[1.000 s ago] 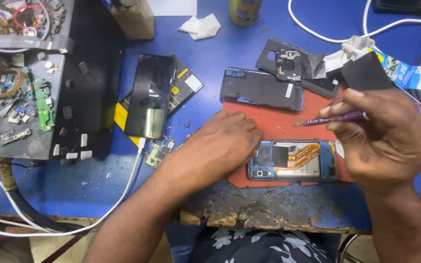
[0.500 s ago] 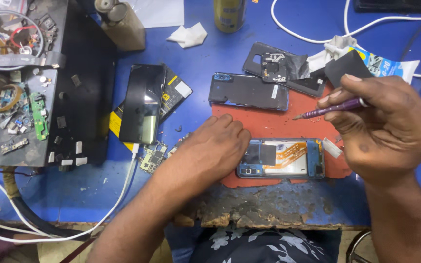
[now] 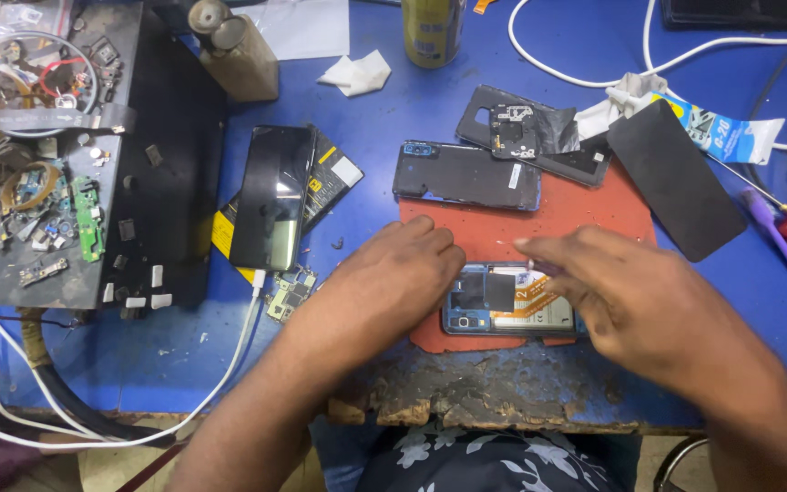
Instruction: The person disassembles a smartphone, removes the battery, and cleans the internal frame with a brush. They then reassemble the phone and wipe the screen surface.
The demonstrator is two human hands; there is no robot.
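1. While the left hand (image 3: 393,278) lies palm down at the left end of the opened phone (image 3: 503,305), as it did half a second ago, the right hand (image 3: 635,305) has dropped from its raised place on the right and now reaches leftward over the phone's right half.
2. Half a second ago the right hand held a purple tool up, clear of the phone; now only a thin light tip shows beside its blurred fingertips (image 3: 526,246), so I cannot tell whether those fingers pinch the tool or lie loose.
3. Left-hand fingers are curled and close together, pressing on the red mat (image 3: 594,214) just beside the phone's top left corner; they grasp nothing.
4. Near the table's worn front edge, the opened phone lies flat on the red mat, its inner parts facing up, its right end hidden under the right hand.
5. Beyond it, a dark back cover (image 3: 466,178) rests on the mat's far edge, with another black cover (image 3: 539,132) farther back.
6. To the right lies a black panel (image 3: 676,178); to the left, a dark-screened phone (image 3: 273,196) with a white cable (image 3: 229,364) plugged in.
7. At far left a tray of small parts (image 3: 38,182) sits on the blue table (image 3: 412,91); all these keep their places.
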